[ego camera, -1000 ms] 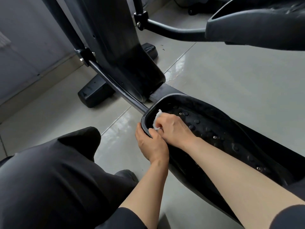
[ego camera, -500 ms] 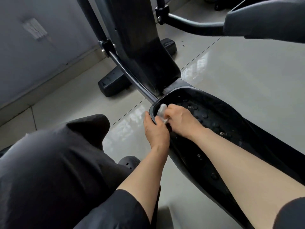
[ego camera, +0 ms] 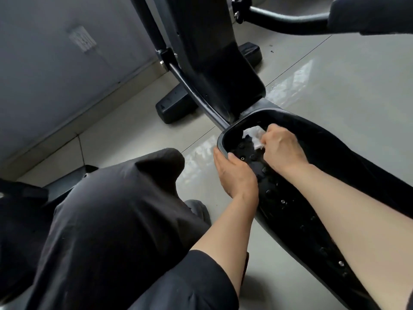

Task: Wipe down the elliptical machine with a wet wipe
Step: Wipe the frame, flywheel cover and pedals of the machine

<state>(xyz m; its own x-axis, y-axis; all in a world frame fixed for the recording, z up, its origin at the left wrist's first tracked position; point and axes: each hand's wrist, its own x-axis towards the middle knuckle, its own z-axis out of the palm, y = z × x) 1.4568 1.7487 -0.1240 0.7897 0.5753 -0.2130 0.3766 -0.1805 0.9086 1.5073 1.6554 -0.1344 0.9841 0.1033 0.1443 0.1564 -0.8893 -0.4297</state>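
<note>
- Since the frame half a second ago, the wet wipe (ego camera: 253, 135) has been carried from the near rim of the pedal's toe end toward its middle, and more of its white sheet is exposed.
- The right hand (ego camera: 282, 149) is curled, with the wipe pinched at the fingertips and pressed against the inner front wall of the foot pedal (ego camera: 312, 139).
- The left hand (ego camera: 237, 175) is wrapped over the pedal's near rim, thumb inside and fingers hidden beneath the edge.
- The pedal's long axis is laid diagonally, from its rounded toe end at centre frame down to the lower right corner; the toe end is pointed toward the elliptical machine's black housing (ego camera: 214, 63) in the upper centre.
- Raised studs are seen across the pedal floor.
- A second pedal (ego camera: 375, 14) is seen at the upper right, well apart.
- A black-trousered knee (ego camera: 125, 198) fills the lower left, above glossy floor tiles (ego camera: 335, 90).
</note>
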